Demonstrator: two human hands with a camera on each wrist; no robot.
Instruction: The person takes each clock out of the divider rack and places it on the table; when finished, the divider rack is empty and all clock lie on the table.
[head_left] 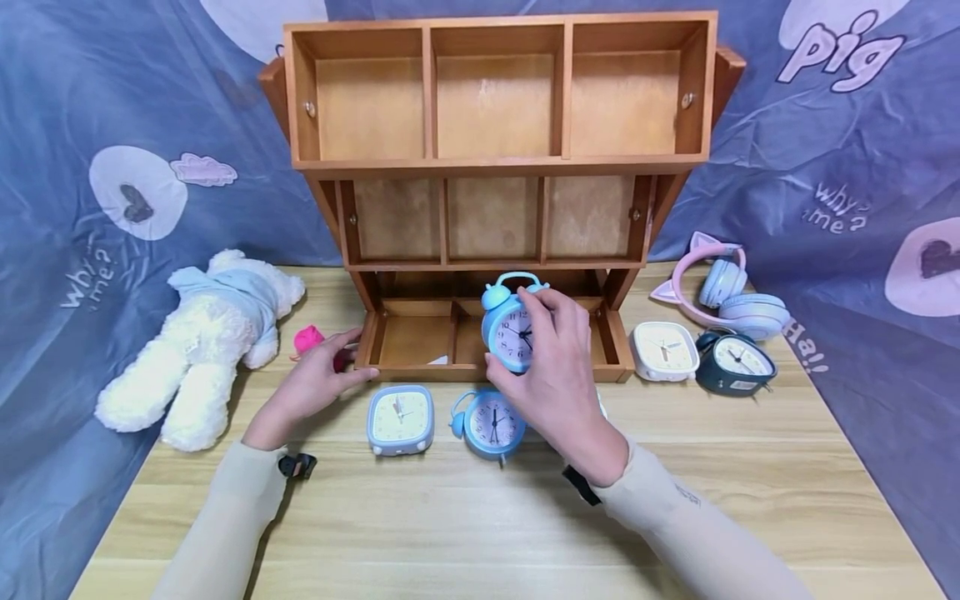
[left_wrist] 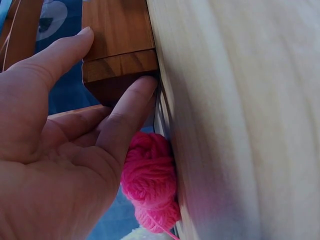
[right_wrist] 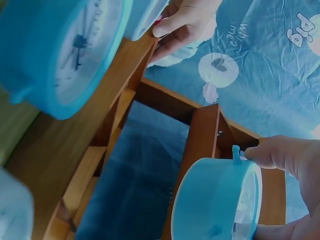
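My right hand (head_left: 551, 358) pinches a light-blue twin-bell alarm clock (head_left: 510, 333) between thumb and fingers, held upright over the bottom tier of the wooden three-tier shelf (head_left: 498, 167). In the right wrist view, that clock (right_wrist: 210, 200) shows from its side. My left hand (head_left: 318, 383) holds the bottom tier's left front corner (left_wrist: 120, 60), thumb on the front and fingers along the side. A pink yarn ball (left_wrist: 150, 175) lies beside those fingers. Before the shelf stand a blue square clock (head_left: 401, 419) and another light-blue bell clock (head_left: 493, 423); a pale object behind my right wrist is mostly hidden.
Right of the shelf stand a white square clock (head_left: 664, 350) and a dark green clock (head_left: 737, 364), with cat-ear headphones (head_left: 723, 287) behind. A white plush bear (head_left: 206, 342) in a blue top lies at the left. The upper tiers overhang the bottom one.
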